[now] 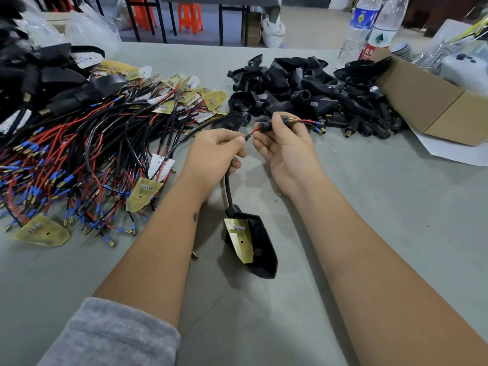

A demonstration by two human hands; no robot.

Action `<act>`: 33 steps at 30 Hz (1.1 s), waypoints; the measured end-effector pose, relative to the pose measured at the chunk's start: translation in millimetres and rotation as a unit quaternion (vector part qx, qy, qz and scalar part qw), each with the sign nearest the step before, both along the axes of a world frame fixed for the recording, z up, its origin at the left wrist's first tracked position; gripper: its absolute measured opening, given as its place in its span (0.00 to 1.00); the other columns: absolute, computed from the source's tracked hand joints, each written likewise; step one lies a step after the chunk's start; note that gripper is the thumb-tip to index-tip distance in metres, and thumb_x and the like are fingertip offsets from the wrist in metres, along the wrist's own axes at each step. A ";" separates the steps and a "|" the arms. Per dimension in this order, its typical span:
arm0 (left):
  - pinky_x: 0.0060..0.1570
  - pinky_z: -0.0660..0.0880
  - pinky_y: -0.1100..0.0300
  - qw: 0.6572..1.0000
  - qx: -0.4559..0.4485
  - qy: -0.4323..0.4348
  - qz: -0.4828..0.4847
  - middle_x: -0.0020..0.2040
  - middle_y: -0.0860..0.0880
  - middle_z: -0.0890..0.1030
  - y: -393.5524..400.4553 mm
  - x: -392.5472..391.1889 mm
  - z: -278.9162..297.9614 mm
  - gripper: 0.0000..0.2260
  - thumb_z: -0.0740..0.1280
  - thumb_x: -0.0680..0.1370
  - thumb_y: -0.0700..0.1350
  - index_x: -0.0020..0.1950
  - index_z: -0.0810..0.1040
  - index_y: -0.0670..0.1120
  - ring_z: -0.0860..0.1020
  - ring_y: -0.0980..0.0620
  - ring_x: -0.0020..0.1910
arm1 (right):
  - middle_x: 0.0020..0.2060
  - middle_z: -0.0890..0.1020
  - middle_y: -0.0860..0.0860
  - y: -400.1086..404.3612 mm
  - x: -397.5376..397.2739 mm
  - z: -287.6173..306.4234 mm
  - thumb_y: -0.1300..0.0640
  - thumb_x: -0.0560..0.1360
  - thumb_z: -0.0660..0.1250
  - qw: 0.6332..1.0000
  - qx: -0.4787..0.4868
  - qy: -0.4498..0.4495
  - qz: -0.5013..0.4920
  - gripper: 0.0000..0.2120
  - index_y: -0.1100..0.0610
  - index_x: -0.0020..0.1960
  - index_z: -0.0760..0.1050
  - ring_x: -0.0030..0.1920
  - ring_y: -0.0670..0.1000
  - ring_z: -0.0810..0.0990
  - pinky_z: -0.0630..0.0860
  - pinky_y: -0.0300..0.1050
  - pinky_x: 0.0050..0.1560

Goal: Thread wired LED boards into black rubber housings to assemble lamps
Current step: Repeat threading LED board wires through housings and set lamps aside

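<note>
My left hand (219, 149) pinches the cable (229, 190), feeding wires through the small sleeve (265, 126) my right hand (284, 143) clamps steady.

1. The desk (369, 207) is covered by a grey-green cloth.
2. Left: a heap of wired LED boards (79, 159) with red and black leads.
3. Far middle: a pile of black rubber housings (303, 93).
4. Right: an open cardboard box (427, 104) on white paper (449, 151).
5. Far right: two plastic bottles (369, 30), upright.
6. Near middle: one housing with a board in it (253, 247).
</note>
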State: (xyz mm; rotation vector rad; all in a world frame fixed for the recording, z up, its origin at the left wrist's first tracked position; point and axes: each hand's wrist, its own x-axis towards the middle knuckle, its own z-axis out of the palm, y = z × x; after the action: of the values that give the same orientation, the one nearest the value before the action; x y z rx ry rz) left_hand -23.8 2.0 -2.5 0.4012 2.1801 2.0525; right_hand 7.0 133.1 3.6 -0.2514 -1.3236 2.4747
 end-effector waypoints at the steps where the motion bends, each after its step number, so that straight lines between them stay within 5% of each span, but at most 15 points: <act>1: 0.26 0.70 0.66 1.000 -0.004 0.005 -0.003 0.31 0.54 0.79 -0.1 0.5 -0.1 0.08 0.64 0.81 0.40 0.46 0.80 0.49 0.72 0.58 0.25 | 0.45 0.80 0.59 0.5 0.0 -0.2 0.61 0.81 0.62 1.000 0.000 -0.001 0.002 0.01 0.57 0.50 0.72 0.39 0.52 0.80 0.81 0.42 0.43; 9: 0.26 0.67 0.69 0.998 -0.036 0.054 0.013 0.34 0.53 0.79 0.0 0.4 -1.9 0.08 0.64 0.81 0.40 0.46 0.79 0.51 0.70 0.62 0.24 | 0.39 0.78 0.55 -2.3 7.8 -0.7 0.63 0.80 0.62 0.993 0.112 -0.016 0.038 0.04 0.56 0.47 0.73 0.34 0.50 0.77 0.77 0.41 0.40; 22: 0.21 0.61 0.69 0.999 0.029 0.018 0.000 0.31 0.52 0.81 -0.5 2.7 5.3 0.04 0.67 0.79 0.41 0.45 0.78 0.47 0.64 0.60 0.21 | 0.32 0.80 0.50 -0.1 5.2 -2.6 0.59 0.79 0.66 0.991 0.119 -0.028 0.048 0.06 0.58 0.44 0.74 0.31 0.47 0.76 0.75 0.38 0.33; 33: 0.29 0.72 0.64 0.998 0.002 -0.021 -0.056 0.29 0.52 0.79 -4.0 0.5 3.9 0.07 0.65 0.80 0.39 0.48 0.82 0.47 0.74 0.56 0.26 | 0.37 0.84 0.57 11.3 8.3 0.2 0.59 0.81 0.62 0.997 -0.072 -0.001 -0.003 0.05 0.56 0.46 0.70 0.35 0.51 0.82 0.81 0.42 0.41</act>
State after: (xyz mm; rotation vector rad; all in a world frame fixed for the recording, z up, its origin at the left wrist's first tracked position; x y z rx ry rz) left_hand -23.3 -2.0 1.4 0.4639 2.0812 1.9883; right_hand 15.4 144.4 3.9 -0.2907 -1.1450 2.5683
